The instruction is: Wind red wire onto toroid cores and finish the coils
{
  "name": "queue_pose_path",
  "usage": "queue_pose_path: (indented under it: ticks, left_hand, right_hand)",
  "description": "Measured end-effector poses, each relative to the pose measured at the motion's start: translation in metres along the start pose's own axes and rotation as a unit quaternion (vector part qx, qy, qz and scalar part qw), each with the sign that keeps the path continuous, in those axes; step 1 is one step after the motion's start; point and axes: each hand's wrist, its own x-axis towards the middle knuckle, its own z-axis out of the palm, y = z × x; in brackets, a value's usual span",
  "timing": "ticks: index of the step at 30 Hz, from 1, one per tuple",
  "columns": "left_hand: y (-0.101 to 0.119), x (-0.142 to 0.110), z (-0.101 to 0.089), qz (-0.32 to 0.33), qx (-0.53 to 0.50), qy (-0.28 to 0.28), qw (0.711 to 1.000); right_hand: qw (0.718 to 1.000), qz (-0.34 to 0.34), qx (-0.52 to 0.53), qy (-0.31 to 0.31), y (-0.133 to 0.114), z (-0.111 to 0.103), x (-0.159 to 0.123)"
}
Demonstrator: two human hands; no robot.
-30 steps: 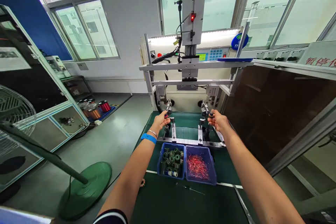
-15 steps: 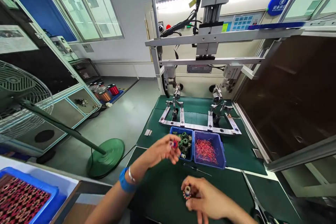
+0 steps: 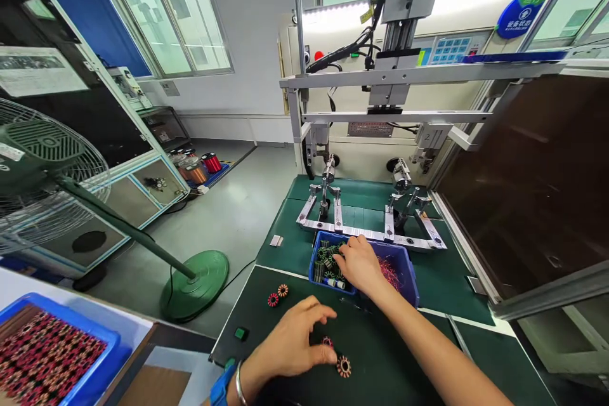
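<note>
My left hand [image 3: 304, 336] hovers over the dark green mat with thumb and fingers apart, holding nothing. Beside its thumb lies a copper-wound stator core [image 3: 343, 366], and a red-wound one [image 3: 327, 342] is partly hidden by the hand. My right hand [image 3: 361, 265] reaches over a blue bin [image 3: 311, 269], its bent fingers apart among green and black stator cores [image 3: 328, 255]. Blue and white cylindrical pieces [image 3: 333, 282] lie at the bin's near side. Two more wound cores, one red [image 3: 273, 299] and one copper [image 3: 283, 290], rest left on the mat.
Behind my right forearm, a second bin [image 3: 410, 276] holds red wire pieces [image 3: 389, 273]. A metal clamp fixture [image 3: 361, 231] spans the mat behind the bins. Scissors [image 3: 459, 337] lie at right. A tray of wound cores [image 3: 114, 336] and a green fan stand [image 3: 197, 285] are at left.
The wound cores that were in both hands are out of them; cores now lie on the mat by my left hand. My left hand came down nearer; my right hand moved forward to the bin.
</note>
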Motion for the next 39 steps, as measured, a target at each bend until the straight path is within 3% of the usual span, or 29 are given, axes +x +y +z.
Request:
queue_pose_path:
  ticks: [4,6,11,16,20,25,30,39]
  left_hand:
    - [0.004,0.037,-0.021,0.032,0.074,0.158,0.984]
    - [0.003,0.060,-0.027,0.030,0.096,0.191,0.976]
    - [-0.001,0.094,-0.030,0.038,0.053,0.192,0.979]
    - [-0.003,0.093,-0.029,0.044,-0.076,0.210,0.974]
    - [-0.001,0.089,-0.025,0.040,-0.232,0.173,0.957]
    - [0.005,0.084,-0.022,0.047,-0.355,0.139,0.923]
    - [0.000,0.080,-0.023,0.006,-0.462,0.159,0.873]
    - [-0.012,0.081,-0.019,0.026,-0.473,0.195,0.859]
  right_hand:
    - [0.999,0.007,0.007,0.047,0.003,0.018,0.010]
    - [0.997,0.000,0.043,0.061,0.010,0.020,0.008]
    - [0.973,-0.022,0.209,0.097,0.027,0.014,-0.003]
    - [0.909,-0.022,0.406,0.095,0.032,0.002,-0.024]
    - [0.881,-0.016,0.466,0.082,0.031,-0.010,-0.045]
    - [0.893,-0.035,0.445,0.061,0.031,-0.024,-0.066]
    - [0.928,-0.046,0.344,0.133,0.030,-0.040,-0.078]
    - [0.945,-0.097,0.208,0.232,0.037,-0.042,-0.079]
